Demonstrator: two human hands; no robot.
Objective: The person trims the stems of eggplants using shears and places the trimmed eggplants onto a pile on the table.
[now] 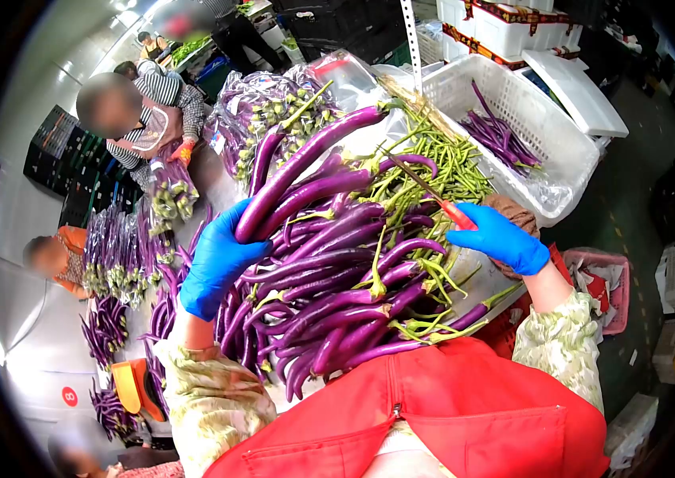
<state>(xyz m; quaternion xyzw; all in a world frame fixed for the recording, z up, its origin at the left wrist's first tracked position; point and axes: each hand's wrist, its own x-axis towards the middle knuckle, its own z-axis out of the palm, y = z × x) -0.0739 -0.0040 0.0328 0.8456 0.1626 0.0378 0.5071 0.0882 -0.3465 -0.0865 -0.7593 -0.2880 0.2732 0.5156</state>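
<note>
My left hand, in a blue glove, is closed around the lower ends of long purple eggplants. Their stem ends point up and to the right, over the pile. In my right hand, also gloved in blue, is a knife by its red handle, with the thin blade slanting up and left over green stem trimmings. A large heap of eggplants with green stems lies on the table below and between my hands. A brown cloth-like bundle sits just behind my right hand.
A white crate with slender eggplants stands at the right. Bagged eggplants lie at the back and left. A person with orange gloves handles a bag across the table. A pink basket is at my right.
</note>
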